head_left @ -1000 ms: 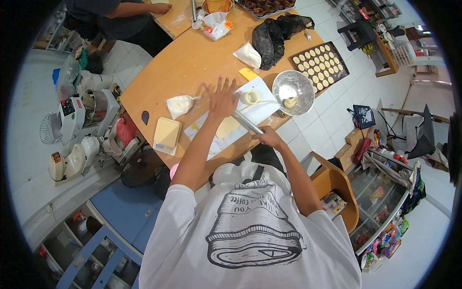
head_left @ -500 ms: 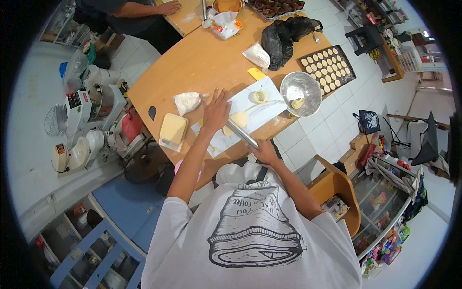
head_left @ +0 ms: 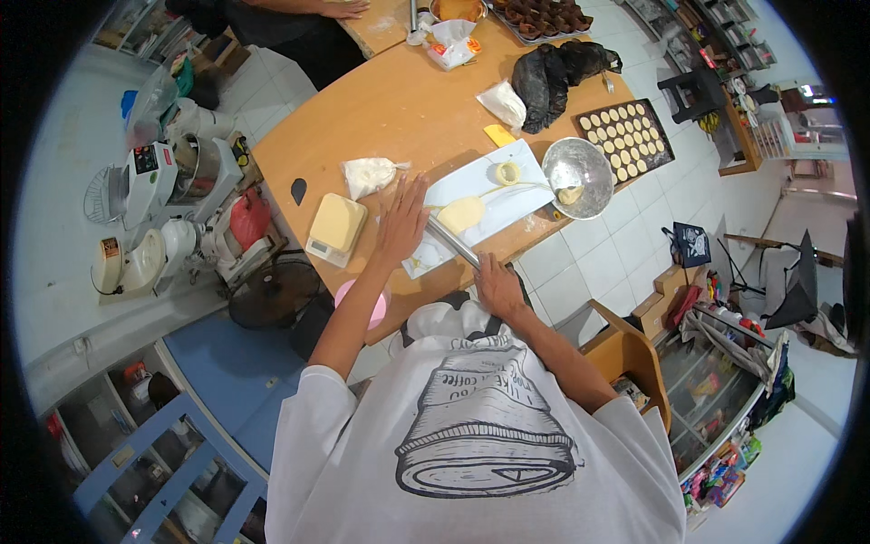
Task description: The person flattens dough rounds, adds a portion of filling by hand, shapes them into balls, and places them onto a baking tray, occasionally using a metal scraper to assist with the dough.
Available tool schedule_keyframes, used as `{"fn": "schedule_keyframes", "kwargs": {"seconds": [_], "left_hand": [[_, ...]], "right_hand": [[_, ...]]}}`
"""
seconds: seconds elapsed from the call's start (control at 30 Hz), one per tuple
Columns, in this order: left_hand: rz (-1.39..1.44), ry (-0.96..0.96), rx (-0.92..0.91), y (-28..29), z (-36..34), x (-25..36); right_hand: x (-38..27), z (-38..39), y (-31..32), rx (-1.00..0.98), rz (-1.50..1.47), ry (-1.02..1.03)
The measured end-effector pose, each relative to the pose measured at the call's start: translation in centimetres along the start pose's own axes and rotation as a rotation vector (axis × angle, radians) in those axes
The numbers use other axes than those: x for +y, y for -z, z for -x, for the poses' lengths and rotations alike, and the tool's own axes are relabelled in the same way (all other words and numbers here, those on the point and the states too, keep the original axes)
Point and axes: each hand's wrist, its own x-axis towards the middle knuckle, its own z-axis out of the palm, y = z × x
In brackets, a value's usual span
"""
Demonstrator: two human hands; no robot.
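A metal rolling pin lies at a slant on a white sheet at the table's near edge. My left hand, fingers stretched out, rests at the pin's left end. My right hand is curled round its right end. Just beyond the pin lies a flat pale piece of dough. Farther right on the sheet stands a pale ring, with a thin strip of dough beside it. A metal bowl at the sheet's right end holds a lump of dough.
Left of the sheet are a kitchen scale, a bag of white powder and a dark scraper. A yellow scraper, a black plastic bag and a tray of dough rounds lie beyond. Another person's hand rests at the far edge.
The rolling pin has come toward me, and the dough that showed on both sides of it now lies on its far side. Both hands moved with the pin. The view has shifted slightly.
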Motion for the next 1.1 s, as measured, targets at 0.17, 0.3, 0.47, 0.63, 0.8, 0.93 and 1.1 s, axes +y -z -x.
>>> {"fn": "schedule_keyframes", "kwargs": {"seconds": [0.17, 0.3, 0.47, 0.63, 0.8, 0.93, 1.1], "left_hand": [[-0.094, 0.058, -0.067, 1.1, 3.8, -0.3], [-0.102, 0.116, 0.009, 2.8, 3.0, 0.9], [-0.176, 0.045, 0.061, -0.1, -2.1, 1.0], [-0.19, -0.057, 0.028, -2.8, -7.2, 2.8], [-0.214, -0.064, 0.037, -4.7, -11.5, 4.7], [-0.251, -0.016, 0.102, -6.7, -14.4, 5.6], [-0.165, -0.073, 0.13, -7.7, -16.5, 6.3]], "right_hand": [[-1.1, -0.8, 0.8, -0.215, -0.186, -0.163], [-1.4, -0.7, 1.5, -0.129, -0.216, -0.186], [1.0, -1.7, 0.6, -0.102, -0.216, -0.243], [2.3, -2.6, 2.0, -0.055, -0.233, -0.284], [3.4, -3.3, 2.5, 0.064, -0.153, -0.338], [4.6, -3.4, 2.4, 0.037, -0.181, -0.484], [5.8, -3.9, 2.4, 0.111, -0.273, -0.521]]}}
